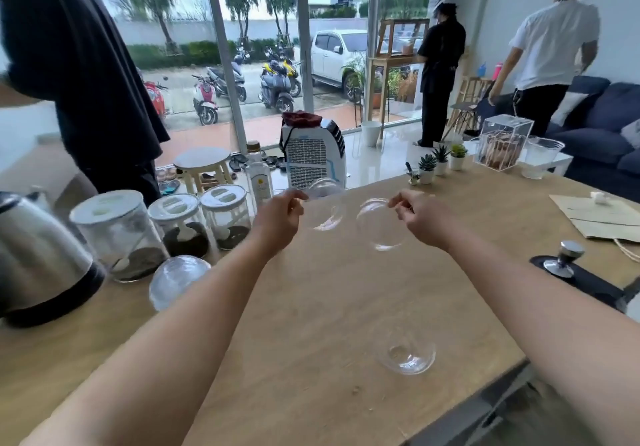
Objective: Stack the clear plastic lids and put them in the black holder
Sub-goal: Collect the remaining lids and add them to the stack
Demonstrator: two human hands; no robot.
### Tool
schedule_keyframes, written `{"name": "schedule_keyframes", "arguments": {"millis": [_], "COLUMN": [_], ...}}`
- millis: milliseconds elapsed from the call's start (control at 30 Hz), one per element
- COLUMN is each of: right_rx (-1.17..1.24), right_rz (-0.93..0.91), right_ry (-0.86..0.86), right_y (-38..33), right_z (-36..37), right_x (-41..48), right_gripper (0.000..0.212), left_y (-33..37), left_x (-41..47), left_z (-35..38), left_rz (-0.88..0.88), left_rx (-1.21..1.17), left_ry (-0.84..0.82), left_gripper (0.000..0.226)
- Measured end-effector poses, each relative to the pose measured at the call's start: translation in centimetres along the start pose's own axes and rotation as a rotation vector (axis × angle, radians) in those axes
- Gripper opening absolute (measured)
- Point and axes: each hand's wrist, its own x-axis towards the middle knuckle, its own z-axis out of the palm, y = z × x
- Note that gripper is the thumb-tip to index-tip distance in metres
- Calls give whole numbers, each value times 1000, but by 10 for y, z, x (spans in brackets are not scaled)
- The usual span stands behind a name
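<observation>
Both my hands are raised over the wooden counter (311,307). My left hand (278,217) pinches the rim of a clear dome lid (325,208), held tilted in the air. My right hand (420,218) pinches the rim of a second clear dome lid (379,225). The two lids hang side by side, a small gap between them. A third clear lid (406,355) lies on the counter near my right forearm. Another clear dome lid (178,281) sits at the left by the jars. No black holder is identifiable in view.
A steel kettle (41,255) and three lidded jars (119,234) line the left side. A metal tamper on a black mat (564,260), a paper bag (602,217), small potted plants (440,161) and a clear box (502,144) stand at the right. People stand beyond the counter.
</observation>
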Motion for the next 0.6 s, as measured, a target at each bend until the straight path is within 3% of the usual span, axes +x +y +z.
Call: {"name": "schedule_keyframes", "arguments": {"millis": [200, 367, 600], "right_rx": [380, 798, 970], "right_rz": [-19, 56, 136], "right_ry": [-39, -252, -479], "right_y": [-61, -112, -165], "right_z": [36, 88, 166], "right_x": [28, 34, 26], "right_gripper": [24, 21, 19], "left_y": [-39, -74, -113], "left_x": [-16, -55, -115], "left_z": [-76, -120, -152], "left_rz": [-301, -478, -590], "left_rx": [-361, -690, -781], "left_ry": [196, 414, 548], "left_gripper": [31, 29, 28]}}
